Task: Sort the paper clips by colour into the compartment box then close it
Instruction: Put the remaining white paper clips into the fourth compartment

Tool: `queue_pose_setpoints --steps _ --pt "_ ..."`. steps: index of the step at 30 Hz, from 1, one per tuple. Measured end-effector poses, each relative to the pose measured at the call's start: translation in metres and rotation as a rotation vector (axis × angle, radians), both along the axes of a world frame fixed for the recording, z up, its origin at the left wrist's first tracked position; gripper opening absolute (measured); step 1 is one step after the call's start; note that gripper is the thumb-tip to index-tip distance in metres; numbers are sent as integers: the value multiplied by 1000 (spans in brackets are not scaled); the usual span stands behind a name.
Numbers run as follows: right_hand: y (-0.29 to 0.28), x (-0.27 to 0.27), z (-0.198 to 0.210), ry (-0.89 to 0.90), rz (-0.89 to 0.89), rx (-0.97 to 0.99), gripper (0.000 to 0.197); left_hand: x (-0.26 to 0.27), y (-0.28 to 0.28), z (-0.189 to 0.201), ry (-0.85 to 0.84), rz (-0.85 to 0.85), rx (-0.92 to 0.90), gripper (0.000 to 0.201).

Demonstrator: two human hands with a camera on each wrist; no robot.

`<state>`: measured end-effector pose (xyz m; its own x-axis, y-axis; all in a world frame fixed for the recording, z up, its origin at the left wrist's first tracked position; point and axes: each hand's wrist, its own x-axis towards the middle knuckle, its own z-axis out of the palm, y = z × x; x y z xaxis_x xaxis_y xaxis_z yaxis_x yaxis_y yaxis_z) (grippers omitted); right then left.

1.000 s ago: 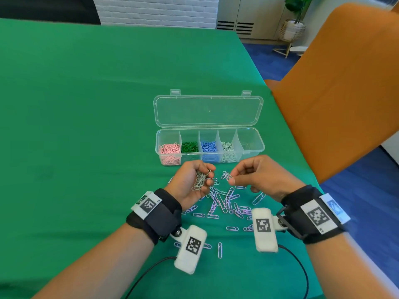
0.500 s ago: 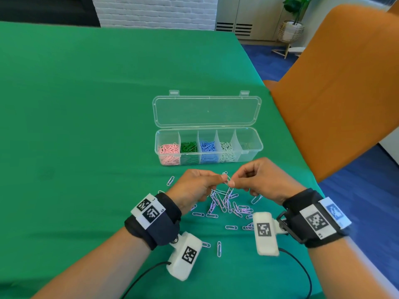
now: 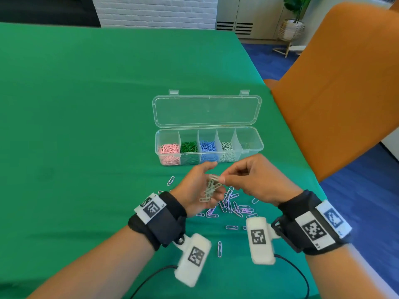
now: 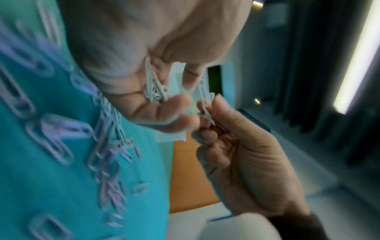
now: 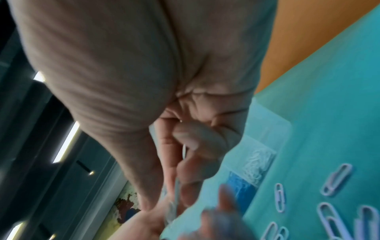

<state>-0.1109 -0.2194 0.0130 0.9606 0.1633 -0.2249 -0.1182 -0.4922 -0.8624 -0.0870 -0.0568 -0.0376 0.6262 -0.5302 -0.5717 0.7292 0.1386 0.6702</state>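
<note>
Now the left hand (image 3: pixel 195 186), cupped palm-up with a bunch of white clips (image 3: pixel 211 188), has reopened since half a second ago, so the right hand (image 3: pixel 250 180) can add its pinched clip (image 3: pixel 213 176) (batching whites). Box (image 3: pixel 250 147) open just beyond, purple clips (image 3: pixel 235 209) unsorted; only wrist-tag codes, no readable writing.

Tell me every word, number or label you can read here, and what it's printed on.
No word or number reads clearly.
Left wrist band: a black-and-white square code and tiny characters at its label's corner, too small to read.
Right wrist band: a square code, a blue patch and tiny characters, too small to read.
Both white wrist cameras: square codes only.
Compartment box: no print visible.
</note>
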Motion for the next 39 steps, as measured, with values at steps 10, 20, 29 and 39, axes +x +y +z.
queue_pose_setpoints --steps 10,20,29,39 --pt "-34 -2 27 -409 -477 182 33 69 -60 55 -330 255 176 38" --pt "-61 -10 15 -369 -521 186 29 99 -95 44 -498 462 296 43" --pt "-63 -8 10 -343 -509 210 27 100 -90 37 -504 505 168 45" --pt "-61 -9 2 -272 -493 181 19 91 -67 51 -525 331 79 47"
